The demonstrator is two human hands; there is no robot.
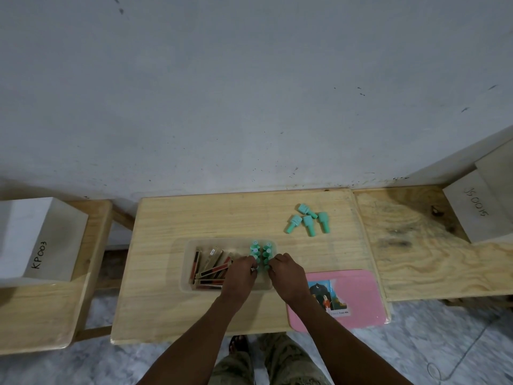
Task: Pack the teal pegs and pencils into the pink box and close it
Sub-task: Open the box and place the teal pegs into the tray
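Observation:
A clear plastic box (188, 262) sits mid-table. Its left half holds several red, black and tan pencils (211, 266). Its right half holds two rows of upright teal pegs (261, 250). My left hand (240, 276) and my right hand (286, 275) are both inside the box, fingertips pinching the nearest pegs of the rows. Several loose teal pegs (308, 222) lie on the table beyond the box to the right. A pink lid (358, 295) with a picture sticker lies flat at the table's front right corner.
The small wooden table (166, 223) stands against a grey wall. A white box marked KP003 (39, 240) stands on a bench at the left. Another white box marked JS0015 (477, 209) stands on a plywood bench at the right.

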